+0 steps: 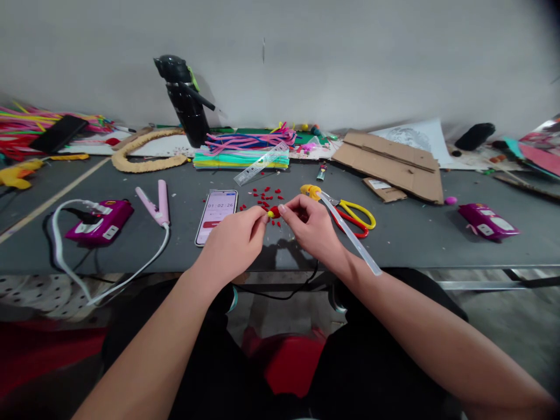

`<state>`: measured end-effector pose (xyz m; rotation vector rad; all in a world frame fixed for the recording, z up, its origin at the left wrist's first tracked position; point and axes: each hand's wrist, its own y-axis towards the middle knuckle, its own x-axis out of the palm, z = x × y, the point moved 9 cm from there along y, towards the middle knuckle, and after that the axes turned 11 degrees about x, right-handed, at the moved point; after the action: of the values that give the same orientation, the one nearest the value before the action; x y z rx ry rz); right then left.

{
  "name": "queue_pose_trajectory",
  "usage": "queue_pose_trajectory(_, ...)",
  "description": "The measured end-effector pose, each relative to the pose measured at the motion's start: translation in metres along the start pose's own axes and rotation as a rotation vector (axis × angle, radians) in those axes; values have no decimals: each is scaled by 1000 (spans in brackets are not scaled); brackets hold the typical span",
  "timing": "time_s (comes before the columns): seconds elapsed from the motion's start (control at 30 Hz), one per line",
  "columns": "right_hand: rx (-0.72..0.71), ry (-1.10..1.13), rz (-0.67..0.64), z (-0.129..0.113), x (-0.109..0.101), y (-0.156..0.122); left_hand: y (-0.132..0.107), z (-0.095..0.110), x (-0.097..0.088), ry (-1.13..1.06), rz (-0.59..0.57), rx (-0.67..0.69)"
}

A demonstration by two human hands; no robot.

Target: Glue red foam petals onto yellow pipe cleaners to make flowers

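At the front middle of the table my two hands meet over a small red and yellow fuzzy piece (275,211). My left hand (238,236) pinches its yellow end between thumb and fingers. The thumb and forefinger of my right hand (311,224) close on the red side. Several tiny red bits (262,195) lie scattered on the table just beyond and beneath my fingers. A yellow glue gun (311,191) lies behind my right hand, a clear glue stick (352,236) reaching back across my wrist. Beside it rest scissors (356,216) with red and yellow handles.
Left of my hands lie a lit phone (216,216), a pink hair straightener (160,204) and a purple power strip (101,223). Behind stand a black bottle (186,105) and stacked pipe cleaners (245,154) under a ruler (262,163). Cardboard (394,163) lies back right.
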<state>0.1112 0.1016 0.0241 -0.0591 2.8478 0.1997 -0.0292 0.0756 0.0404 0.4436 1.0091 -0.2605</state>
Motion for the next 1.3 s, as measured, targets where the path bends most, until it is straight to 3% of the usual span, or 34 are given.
queue_pose_trajectory(0.47, -15, -42, 31, 0, -1, -1, 1, -2, 2, -17, -5, -1)
queue_pose_trajectory(0.7, 35, 7, -6, 2, 1, 0, 0, -18, -6, -47, 9, -31)
queue_pose_trajectory(0.97, -237, -190, -61, -23, 12, -17, -2, -22, -14, -41, 13, -54)
queue_pose_trajectory(1.3, -272, -211, -94, -23, 16, -19, -2, -24, -11, -59, 10, -66)
